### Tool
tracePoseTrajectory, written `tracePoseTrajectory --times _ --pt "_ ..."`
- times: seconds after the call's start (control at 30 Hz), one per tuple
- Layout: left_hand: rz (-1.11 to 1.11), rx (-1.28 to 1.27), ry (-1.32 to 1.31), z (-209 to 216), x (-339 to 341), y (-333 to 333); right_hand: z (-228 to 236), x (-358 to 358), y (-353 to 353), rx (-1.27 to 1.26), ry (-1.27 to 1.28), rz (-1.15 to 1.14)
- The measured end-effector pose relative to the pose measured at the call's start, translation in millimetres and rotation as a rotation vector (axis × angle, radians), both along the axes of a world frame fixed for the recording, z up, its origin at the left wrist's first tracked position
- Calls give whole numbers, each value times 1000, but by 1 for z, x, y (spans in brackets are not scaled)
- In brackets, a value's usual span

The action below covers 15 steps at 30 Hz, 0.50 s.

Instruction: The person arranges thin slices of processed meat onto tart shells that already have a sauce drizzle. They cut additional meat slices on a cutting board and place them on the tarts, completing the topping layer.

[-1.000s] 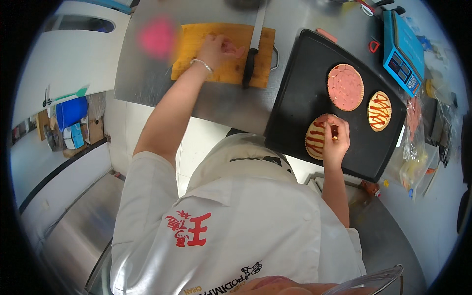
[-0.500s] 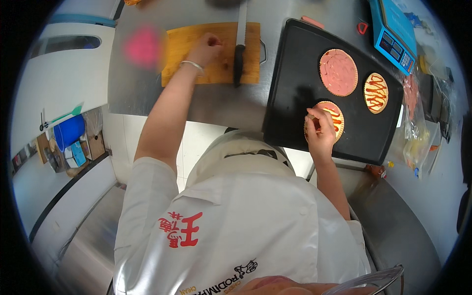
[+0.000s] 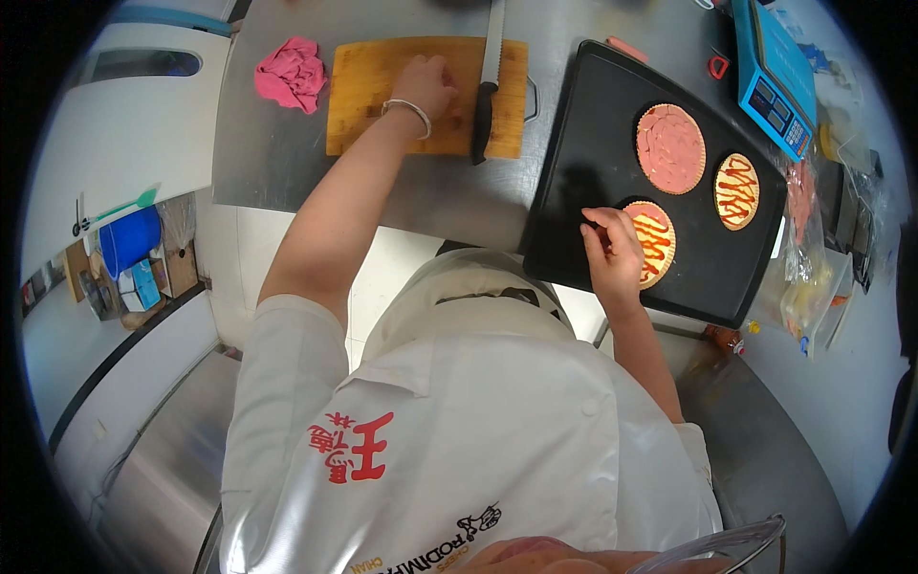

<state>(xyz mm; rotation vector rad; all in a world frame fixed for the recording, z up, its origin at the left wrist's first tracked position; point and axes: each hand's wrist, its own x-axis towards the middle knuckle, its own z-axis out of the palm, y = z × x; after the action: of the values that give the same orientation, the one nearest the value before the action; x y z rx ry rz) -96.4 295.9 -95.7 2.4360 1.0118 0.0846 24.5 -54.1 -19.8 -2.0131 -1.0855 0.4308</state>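
Note:
My left hand (image 3: 426,86) is over the wooden cutting board (image 3: 382,59), its fingers curled inward; whatever they hold, if anything, is hidden. Beside it on the board lies a serrated knife (image 3: 491,55) with a black handle (image 3: 482,124). Above the black baking tray (image 3: 708,268), my right hand (image 3: 617,258) has thumb and bent fingers apart, with nothing visible between them. It partly covers the left edge of a round flat crust (image 3: 653,251) topped with pink, yellow and red stripes. A crust covered in pink slices (image 3: 671,148) and a smaller red-striped crust (image 3: 737,193) share the tray.
A crumpled pink cloth (image 3: 292,75) rests left of the board on the steel table (image 3: 268,158). The blue digital scale (image 3: 776,86) stands behind the tray's right side, near a red ring-shaped object (image 3: 717,67). Clear plastic bags (image 3: 808,258) crowd the right edge.
My right hand has shifted slightly left off the striped crust, its thumb and fingers parting. My left hand has moved toward the knife across the board. The whole view has shifted a little.

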Motion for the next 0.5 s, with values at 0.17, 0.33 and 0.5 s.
tracePoseTrajectory --times 0.17,0.33,0.5 --pt "45 -289 -22 -15 -3 10 -1 -5 -2 14 40 4" --pt "403 -953 -461 5 -19 17 -2 -6 -11 -4 60 -9" --pt "485 -1157 -562 11 -35 34 2 -7 -12 -1 50 -13"
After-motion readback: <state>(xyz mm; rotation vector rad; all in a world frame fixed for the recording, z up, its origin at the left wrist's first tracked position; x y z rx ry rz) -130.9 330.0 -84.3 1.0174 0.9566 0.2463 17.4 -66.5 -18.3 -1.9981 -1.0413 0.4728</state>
